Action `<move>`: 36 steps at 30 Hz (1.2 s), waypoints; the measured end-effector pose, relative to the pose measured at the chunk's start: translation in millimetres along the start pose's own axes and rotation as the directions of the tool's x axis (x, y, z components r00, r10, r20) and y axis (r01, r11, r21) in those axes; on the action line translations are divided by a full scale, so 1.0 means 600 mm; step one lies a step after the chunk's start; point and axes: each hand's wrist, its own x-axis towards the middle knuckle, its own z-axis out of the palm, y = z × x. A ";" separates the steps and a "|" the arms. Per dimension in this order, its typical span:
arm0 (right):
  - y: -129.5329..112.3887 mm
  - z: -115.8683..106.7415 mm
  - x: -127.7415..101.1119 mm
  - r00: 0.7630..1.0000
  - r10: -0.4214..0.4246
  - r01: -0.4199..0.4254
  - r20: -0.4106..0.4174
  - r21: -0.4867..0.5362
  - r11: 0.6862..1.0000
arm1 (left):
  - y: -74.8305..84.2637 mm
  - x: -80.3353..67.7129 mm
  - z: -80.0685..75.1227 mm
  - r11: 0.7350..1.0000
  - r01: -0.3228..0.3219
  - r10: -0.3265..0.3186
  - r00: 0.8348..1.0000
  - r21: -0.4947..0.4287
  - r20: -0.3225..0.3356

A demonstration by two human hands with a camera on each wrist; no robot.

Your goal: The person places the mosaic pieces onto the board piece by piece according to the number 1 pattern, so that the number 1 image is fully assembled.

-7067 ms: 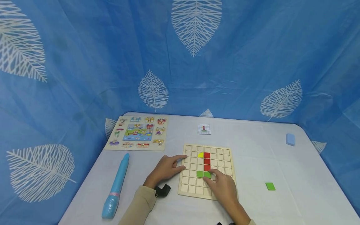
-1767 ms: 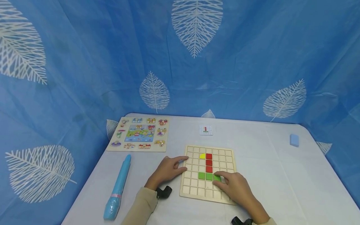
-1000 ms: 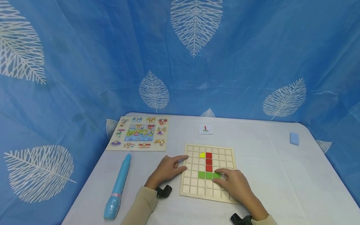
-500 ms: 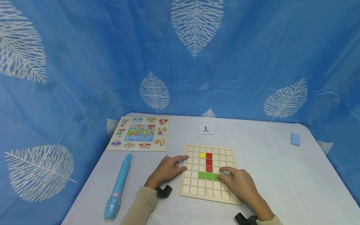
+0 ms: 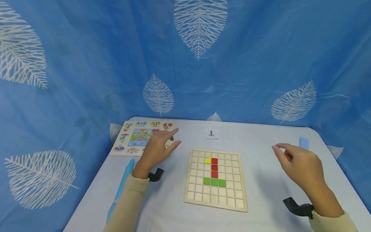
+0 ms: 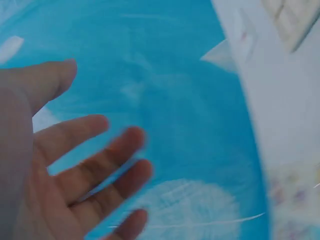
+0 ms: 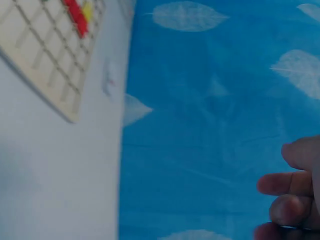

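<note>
My left hand (image 5: 157, 146) is raised over the right part of the puzzle board, holding nothing; its fingers are spread in the left wrist view. To the right of the grid board, my right hand (image 5: 302, 164) hovers above the table with fingers loosely bent and nothing in them. Between the two hands lies the wooden grid board (image 5: 206, 196). It carries a yellow quarter-round tile (image 5: 207, 160) beside a column of three red tiles (image 5: 214, 167), with a row of three green tiles (image 5: 214, 182) below. Behind it lies a small pattern card (image 5: 211, 134).
The picture puzzle board (image 5: 123, 149) lies at the back left, partly covered by my left hand. A light-blue, long-handled object (image 5: 120, 190) lies at the left, partly behind my sleeve. A small blue block (image 5: 304, 143) is at the back right. Blue curtains (image 5: 246, 80) enclose the table.
The last green tile went from the table at right into the green row, and my right hand let go. Since then both hands have lifted off the board and moved apart.
</note>
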 end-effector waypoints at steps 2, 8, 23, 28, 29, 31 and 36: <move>-0.003 -0.022 0.009 0.999 -0.014 0.013 -0.046 -0.017 1.000 | 0.008 0.003 -0.025 0.998 0.028 -0.030 0.999 0.063 0.042; -0.023 -0.054 0.016 0.995 0.075 -0.077 0.062 0.030 0.997 | 0.047 0.009 -0.070 0.977 0.120 -0.160 0.959 0.178 0.233; -0.055 -0.016 0.026 0.924 0.133 -0.115 0.359 -0.071 0.991 | 0.068 0.013 -0.032 0.928 0.238 -0.311 0.918 0.287 0.244; -0.060 -0.008 0.022 0.899 0.141 -0.112 0.414 -0.093 0.989 | 0.069 0.014 -0.021 0.925 0.238 -0.314 0.917 0.296 0.246; -0.062 -0.007 0.022 0.899 0.141 -0.113 0.415 -0.091 0.989 | 0.069 0.015 -0.020 0.925 0.235 -0.312 0.918 0.299 0.245; -0.066 -0.006 0.024 0.898 0.144 -0.123 0.417 -0.077 0.989 | 0.070 0.015 -0.019 0.927 0.226 -0.301 0.924 0.299 0.237; -0.078 0.000 0.029 0.888 0.165 -0.157 0.429 -0.055 0.986 | 0.073 0.015 -0.018 0.931 0.226 -0.296 0.926 0.285 0.233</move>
